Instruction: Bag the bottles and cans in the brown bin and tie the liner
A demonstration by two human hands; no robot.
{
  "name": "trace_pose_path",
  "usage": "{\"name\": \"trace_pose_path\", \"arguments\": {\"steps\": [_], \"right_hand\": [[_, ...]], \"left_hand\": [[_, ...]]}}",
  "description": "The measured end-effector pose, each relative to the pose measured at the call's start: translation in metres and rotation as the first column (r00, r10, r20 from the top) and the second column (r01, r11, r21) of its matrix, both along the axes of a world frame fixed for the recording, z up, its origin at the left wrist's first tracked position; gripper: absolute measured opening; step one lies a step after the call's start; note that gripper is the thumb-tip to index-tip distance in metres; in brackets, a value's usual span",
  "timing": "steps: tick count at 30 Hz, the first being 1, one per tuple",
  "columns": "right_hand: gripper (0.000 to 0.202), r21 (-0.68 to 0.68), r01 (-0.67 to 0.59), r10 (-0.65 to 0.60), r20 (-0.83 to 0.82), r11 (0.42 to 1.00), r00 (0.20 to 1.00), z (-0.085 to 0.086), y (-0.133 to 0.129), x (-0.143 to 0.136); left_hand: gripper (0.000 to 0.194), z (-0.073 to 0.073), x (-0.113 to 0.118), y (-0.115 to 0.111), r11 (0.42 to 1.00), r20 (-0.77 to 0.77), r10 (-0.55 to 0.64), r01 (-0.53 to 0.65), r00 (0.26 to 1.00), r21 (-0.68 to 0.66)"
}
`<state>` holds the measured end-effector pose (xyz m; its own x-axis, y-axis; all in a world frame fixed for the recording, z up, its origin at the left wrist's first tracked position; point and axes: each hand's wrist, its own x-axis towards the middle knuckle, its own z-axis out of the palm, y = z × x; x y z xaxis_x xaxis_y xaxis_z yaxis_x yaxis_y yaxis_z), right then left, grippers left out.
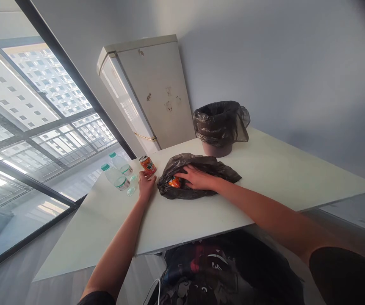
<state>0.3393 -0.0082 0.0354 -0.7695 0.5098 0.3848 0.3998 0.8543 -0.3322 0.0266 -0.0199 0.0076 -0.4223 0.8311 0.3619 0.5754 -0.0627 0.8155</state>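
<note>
My left hand [146,185] rests on the table, fingers apart at the near base of an upright orange soda can [147,164]. Whether its fingertips touch that can is hard to make out. At the mouth of a crumpled black plastic bag [198,192] is my right hand [197,177], with fingers stretched over a second orange can [175,182] lying inside. Folds of the bag hide part of this can. To the left of my left hand stand two clear plastic bottles with green caps, a nearer bottle [116,177] and a farther bottle [121,164].
Behind the bag stands a bin [217,149] lined with a black bin bag [214,127]. The white table [189,220] has its near edge by my body. A white fridge [157,93] stands past the far edge, and glass panes [42,127] are on the left.
</note>
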Motion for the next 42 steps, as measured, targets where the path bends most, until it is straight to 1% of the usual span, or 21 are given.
{"name": "trace_pose_path", "arguments": {"steps": [2, 3, 4, 6, 7, 9, 11, 12, 14, 16, 18, 19, 21, 24, 27, 29, 32, 34, 37, 39, 42], "right_hand": [[0.065, 0.013, -0.016, 0.015, 0.009, 1.000, 1.000, 0.003, -0.001, 0.000], [0.065, 0.017, -0.042, 0.042, 0.000, 0.999, 0.999, 0.005, -0.001, 0.001], [0.065, 0.020, -0.072, 0.072, -0.013, 0.997, 0.997, 0.005, -0.001, 0.001], [0.067, 0.024, -0.117, 0.118, -0.046, 0.993, 0.992, 0.006, -0.001, 0.000], [0.069, 0.029, -0.125, 0.126, -0.059, 0.992, 0.990, 0.005, -0.001, 0.000], [0.070, 0.047, -0.106, 0.109, -0.057, 0.993, 0.992, 0.002, 0.000, -0.001], [0.067, 0.065, -0.061, 0.063, -0.023, 0.996, 0.998, -0.001, 0.001, 0.000], [0.064, 0.066, -0.042, 0.043, -0.007, 0.997, 0.999, -0.002, 0.003, 0.001], [0.063, 0.016, -0.036, 0.036, -0.004, 0.999, 0.999, -0.004, 0.006, 0.004], [0.068, -0.126, -0.062, 0.057, -0.044, 0.990, 0.997, -0.003, 0.008, 0.008], [0.071, -0.316, -0.076, 0.043, -0.113, 0.946, 0.993, -0.001, 0.010, 0.012], [0.071, -0.395, -0.074, 0.016, -0.147, 0.916, 0.989, 0.001, 0.009, 0.014], [0.071, -0.480, -0.059, -0.044, -0.199, 0.875, 0.979, 0.004, 0.008, 0.016], [0.067, -0.509, -0.040, -0.096, -0.238, 0.860, 0.966, 0.008, 0.006, 0.018], [0.051, -0.574, -0.036, -0.153, -0.278, 0.818, 0.948, 0.009, 0.008, 0.017], [0.047, -0.627, -0.071, -0.172, -0.318, 0.776, 0.932, 0.008, 0.010, 0.016], [0.047, -0.647, -0.198, -0.157, -0.447, 0.736, 0.881, 0.004, 0.013, 0.009], [0.051, -0.634, -0.278, -0.138, -0.525, 0.722, 0.840, 0.000, 0.013, 0.004], [0.059, -0.633, -0.333, -0.098, -0.546, 0.699, 0.832, -0.003, 0.008, -0.003], [0.060, -0.639, -0.361, -0.069, -0.545, 0.680, 0.836, -0.002, 0.005, -0.006], [0.060, -0.642, -0.369, -0.037, -0.527, 0.672, 0.849, -0.002, 0.003, -0.005]], "left_hand": [[0.032, 0.004, 0.003, -0.003, 0.999, -0.030, 0.001, 0.000, 1.000, 0.036], [0.028, 0.007, 0.006, -0.006, 0.998, -0.040, -0.029, 0.031, 0.999, 0.058], [0.026, 0.011, 0.010, -0.009, 0.993, -0.043, -0.087, 0.090, 0.995, 0.082], [0.031, 0.019, 0.019, -0.017, 0.952, -0.044, -0.284, 0.288, 0.958, 0.108], [0.036, 0.022, 0.025, -0.021, 0.906, -0.049, -0.407, 0.410, 0.912, 0.103], [0.046, 0.029, 0.037, -0.030, 0.784, -0.084, -0.612, 0.617, 0.786, 0.062], [0.052, 0.031, 0.047, -0.036, 0.689, -0.135, -0.717, 0.725, 0.684, 0.014], [0.050, 0.032, 0.050, -0.037, 0.675, -0.146, -0.729, 0.738, 0.668, 0.003], [0.038, 0.030, 0.052, -0.037, 0.712, -0.132, -0.696, 0.702, 0.706, 0.001], [0.031, 0.028, 0.050, -0.034, 0.771, -0.095, -0.634, 0.637, 0.768, -0.002], [0.026, 0.026, 0.045, -0.031, 0.801, -0.098, -0.597, 0.599, 0.796, -0.006], [0.023, 0.026, 0.043, -0.029, 0.802, -0.116, -0.594, 0.597, 0.796, -0.006], [0.016, 0.025, 0.041, -0.028, 0.791, -0.168, -0.604, 0.611, 0.780, -0.007], [0.013, 0.024, 0.041, -0.028, 0.766, -0.229, -0.629, 0.642, 0.743, -0.021], [0.012, 0.022, 0.043, -0.031, 0.737, -0.257, -0.659, 0.674, 0.707, -0.038], [0.025, 0.022, 0.044, -0.032, 0.720, -0.244, -0.677, 0.693, 0.695, -0.025], [0.067, 0.023, 0.045, -0.034, 0.684, -0.194, -0.707, 0.727, 0.680, 0.061], [0.082, 0.024, 0.047, -0.034, 0.676, -0.171, -0.708, 0.728, 0.685, 0.119], [0.078, 0.024, 0.048, -0.034, 0.676, -0.122, -0.707, 0.717, 0.696, 0.173], [0.076, 0.023, 0.047, -0.034, 0.674, -0.037, -0.722, 0.715, 0.691, 0.189], [0.079, 0.022, 0.040, -0.033, 0.705, 0.082, -0.702, 0.674, 0.707, 0.220]]}}
